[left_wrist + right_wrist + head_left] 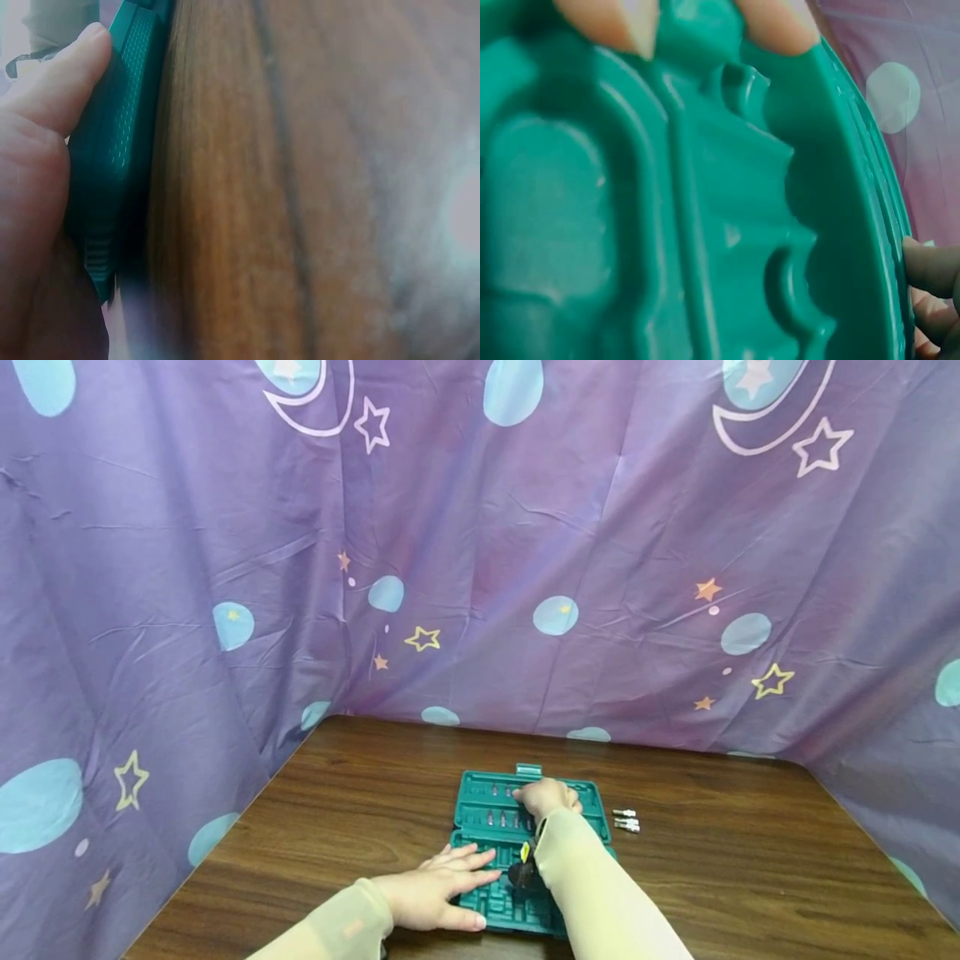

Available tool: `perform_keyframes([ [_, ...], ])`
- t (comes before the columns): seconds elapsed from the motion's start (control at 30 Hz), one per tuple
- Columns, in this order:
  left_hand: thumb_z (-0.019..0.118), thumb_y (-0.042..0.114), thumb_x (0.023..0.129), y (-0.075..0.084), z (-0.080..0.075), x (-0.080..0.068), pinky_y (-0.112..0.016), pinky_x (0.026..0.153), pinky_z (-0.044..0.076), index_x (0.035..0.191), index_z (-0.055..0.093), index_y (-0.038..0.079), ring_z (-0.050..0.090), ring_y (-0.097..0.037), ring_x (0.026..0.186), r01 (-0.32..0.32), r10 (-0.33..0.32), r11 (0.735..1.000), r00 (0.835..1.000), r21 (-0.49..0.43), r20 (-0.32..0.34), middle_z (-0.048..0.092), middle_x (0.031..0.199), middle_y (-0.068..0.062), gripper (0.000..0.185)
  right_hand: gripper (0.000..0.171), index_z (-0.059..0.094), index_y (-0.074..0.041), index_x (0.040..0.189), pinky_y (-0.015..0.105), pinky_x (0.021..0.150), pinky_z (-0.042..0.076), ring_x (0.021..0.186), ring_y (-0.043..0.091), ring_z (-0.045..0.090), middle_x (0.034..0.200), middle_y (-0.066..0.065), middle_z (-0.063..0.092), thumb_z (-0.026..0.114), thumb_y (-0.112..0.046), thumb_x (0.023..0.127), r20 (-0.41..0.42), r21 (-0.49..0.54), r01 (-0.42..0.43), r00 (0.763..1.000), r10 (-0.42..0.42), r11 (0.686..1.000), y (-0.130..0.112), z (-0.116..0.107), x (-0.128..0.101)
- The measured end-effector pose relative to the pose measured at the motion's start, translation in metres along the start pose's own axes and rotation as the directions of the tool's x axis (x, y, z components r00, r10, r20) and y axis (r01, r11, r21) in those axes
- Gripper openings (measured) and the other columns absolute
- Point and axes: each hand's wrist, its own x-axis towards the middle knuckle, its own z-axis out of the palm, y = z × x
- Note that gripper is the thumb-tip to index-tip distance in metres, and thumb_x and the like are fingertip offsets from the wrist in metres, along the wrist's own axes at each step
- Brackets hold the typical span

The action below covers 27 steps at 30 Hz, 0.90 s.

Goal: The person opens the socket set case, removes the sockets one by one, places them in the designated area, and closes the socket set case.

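An open teal tool case (480, 793) lies on the brown wooden table (337, 793). My left hand (442, 889) lies flat on the case's near left part with its fingers straight. In the left wrist view its thumb (52, 97) presses against the case's textured outer edge (120, 150). My right hand (549, 797) reaches over the far half of the case, fingers bent down onto the bit slots. The right wrist view shows two fingertips (622, 22) on the moulded teal inside (705, 225). Whether they pinch a bit is hidden.
Two or three small metal bits (626, 820) lie on the table just right of the case. A purple curtain (525, 527) with moons, stars and dots closes in the table at the back and on both sides.
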Motion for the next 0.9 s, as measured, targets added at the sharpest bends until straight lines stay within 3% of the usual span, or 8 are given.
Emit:
perform_keyframes([
  [0.17, 0.051, 0.05, 0.097, 0.001, -0.0006, 0.0013, -0.056, 0.113, 0.017, 0.15, 0.037, 0.019, 0.019, -0.03, 0.145, 0.003, -0.003, 1.0, 1.0, 0.001, 0.011, 0.026, 0.157, -0.004, 0.063, 0.051, 0.067, 0.003, 0.114, 0.055, 0.104, 0.027, 0.119, 0.048, 0.038, 0.124, 0.033, 0.049, 0.071, -0.037, 0.083, -0.022, 0.051, -0.05, 0.998, 0.052, 0.997, 0.0017, 0.0013, 0.0017],
  [0.47, 0.051, 0.049, 0.097, 0.0004, -0.0017, -0.0011, -0.056, 0.113, 0.016, 0.15, 0.037, 0.019, 0.018, -0.03, 0.145, 0.013, -0.012, 1.0, 1.0, -0.026, 0.018, 0.025, 0.158, -0.004, 0.063, 0.019, 0.076, -0.016, 0.102, 0.06, 0.107, 0.016, 0.129, 0.05, 0.026, 0.133, 0.029, 0.046, 0.072, -0.027, 0.087, -0.03, 0.229, 0.001, 1.0, 0.006, 0.973, 0.0051, 0.0023, -0.002],
  [0.9, 0.051, 0.049, 0.097, 0.0008, -0.0032, -0.0008, -0.056, 0.114, 0.015, 0.15, 0.036, 0.019, 0.016, -0.03, 0.145, 0.014, -0.013, 0.999, 0.999, -0.047, 0.033, 0.024, 0.158, -0.004, 0.063, 0.015, 0.074, -0.015, 0.093, 0.062, 0.106, 0.016, 0.128, 0.051, 0.024, 0.13, 0.029, 0.045, 0.07, -0.029, 0.089, -0.04, 0.242, -0.021, 0.999, 0.032, 0.97, 0.0073, 0.0065, -0.0022],
])
